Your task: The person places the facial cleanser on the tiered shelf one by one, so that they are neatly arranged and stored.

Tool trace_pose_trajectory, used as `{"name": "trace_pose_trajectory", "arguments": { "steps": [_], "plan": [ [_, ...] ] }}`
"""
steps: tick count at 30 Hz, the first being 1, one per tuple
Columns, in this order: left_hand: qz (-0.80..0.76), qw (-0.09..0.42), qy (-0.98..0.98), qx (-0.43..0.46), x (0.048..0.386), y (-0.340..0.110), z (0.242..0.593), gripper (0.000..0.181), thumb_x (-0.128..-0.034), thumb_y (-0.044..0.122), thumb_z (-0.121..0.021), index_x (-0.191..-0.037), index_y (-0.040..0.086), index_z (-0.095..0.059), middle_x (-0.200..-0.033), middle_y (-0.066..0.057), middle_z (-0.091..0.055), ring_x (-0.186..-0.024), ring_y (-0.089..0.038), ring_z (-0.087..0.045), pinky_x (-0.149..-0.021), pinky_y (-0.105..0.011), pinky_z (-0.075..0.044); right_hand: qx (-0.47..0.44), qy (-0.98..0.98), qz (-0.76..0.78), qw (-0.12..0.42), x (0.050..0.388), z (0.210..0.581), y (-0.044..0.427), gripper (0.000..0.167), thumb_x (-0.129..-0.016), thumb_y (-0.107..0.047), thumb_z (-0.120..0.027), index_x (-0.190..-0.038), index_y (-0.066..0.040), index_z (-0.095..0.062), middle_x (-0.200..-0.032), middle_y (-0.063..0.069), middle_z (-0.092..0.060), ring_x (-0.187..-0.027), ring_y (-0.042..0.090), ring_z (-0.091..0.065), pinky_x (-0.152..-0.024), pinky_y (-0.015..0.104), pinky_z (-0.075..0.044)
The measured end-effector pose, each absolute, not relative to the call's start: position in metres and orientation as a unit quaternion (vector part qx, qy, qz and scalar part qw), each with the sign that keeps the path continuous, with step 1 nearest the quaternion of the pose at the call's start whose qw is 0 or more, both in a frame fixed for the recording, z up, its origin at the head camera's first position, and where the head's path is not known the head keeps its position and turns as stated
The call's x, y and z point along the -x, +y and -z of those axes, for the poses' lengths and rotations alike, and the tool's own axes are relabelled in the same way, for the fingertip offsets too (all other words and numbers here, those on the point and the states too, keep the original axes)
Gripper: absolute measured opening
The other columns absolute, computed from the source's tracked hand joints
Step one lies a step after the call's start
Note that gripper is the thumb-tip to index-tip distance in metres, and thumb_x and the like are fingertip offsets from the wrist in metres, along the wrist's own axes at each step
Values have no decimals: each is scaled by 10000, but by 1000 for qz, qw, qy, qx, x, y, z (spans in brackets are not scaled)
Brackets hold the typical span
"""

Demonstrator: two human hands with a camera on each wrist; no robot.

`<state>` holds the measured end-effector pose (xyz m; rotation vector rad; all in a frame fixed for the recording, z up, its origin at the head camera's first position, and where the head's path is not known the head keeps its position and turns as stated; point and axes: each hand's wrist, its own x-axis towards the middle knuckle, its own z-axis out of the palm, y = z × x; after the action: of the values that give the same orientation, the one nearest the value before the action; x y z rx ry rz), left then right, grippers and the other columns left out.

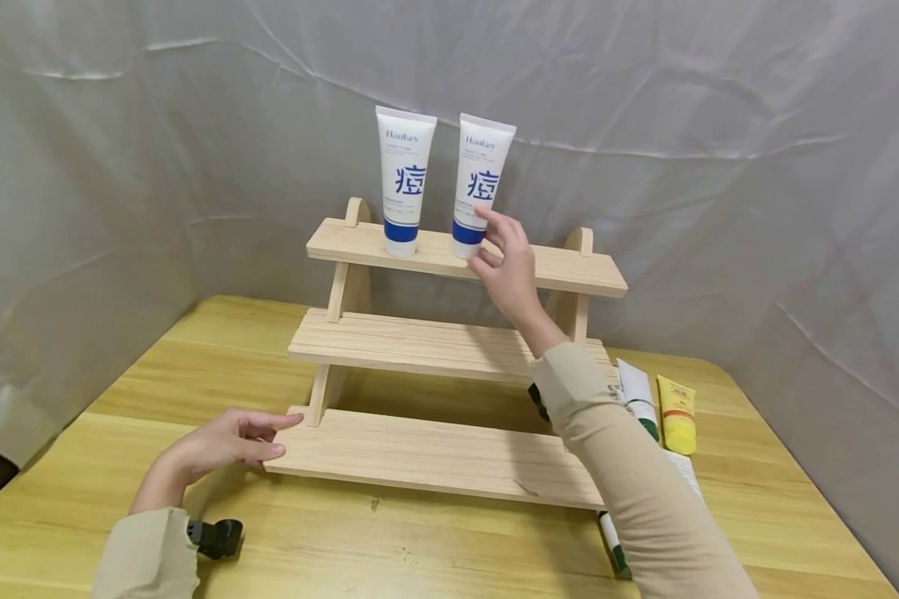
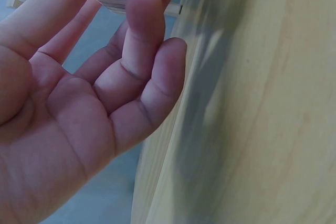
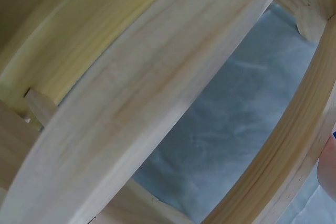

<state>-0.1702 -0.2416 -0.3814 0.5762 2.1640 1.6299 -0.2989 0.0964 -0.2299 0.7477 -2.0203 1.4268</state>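
Our right hand (image 1: 511, 268) seemingly pinches a blue-banded white tube (image 1: 481, 170), top shelf (image 1: 562, 266) extending rightward. Our left hand (image 1: 217, 449) grips the rack's edge (image 1: 419, 487).

A small studio-like corner
Creased grey fabric (image 1: 644, 91) walls in a wooden bench (image 1: 307, 541) bearing a tiered display stand (image 1: 427, 449).
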Motion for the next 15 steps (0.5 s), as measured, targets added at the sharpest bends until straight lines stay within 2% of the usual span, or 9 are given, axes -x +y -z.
{"name": "trace_pose_trajectory", "arguments": {
  "steps": [8,15],
  "plan": [
    [-589,191,760,-199,170,-242,383,541,-842,88,-610,-1274,-110,-352,-734,-34,-468,-665,-94,-472,-623,-347,-506,-264,-756,-538,264,294,230,100,540,-733,150,-607,-1239,35,-457,-1182,232,-396,-1087,325,-483,-849,302,-442],
    [-583,187,766,-196,171,-243,383,550,-835,99,-621,-1269,-112,-356,-724,-34,-451,-669,-100,-477,-624,-346,-505,-248,-743,-559,273,287,230,111,418,-754,113,-614,-1152,99,-486,-1156,208,-466,-1066,309,-482,-844,319,-451]
  ]
}}
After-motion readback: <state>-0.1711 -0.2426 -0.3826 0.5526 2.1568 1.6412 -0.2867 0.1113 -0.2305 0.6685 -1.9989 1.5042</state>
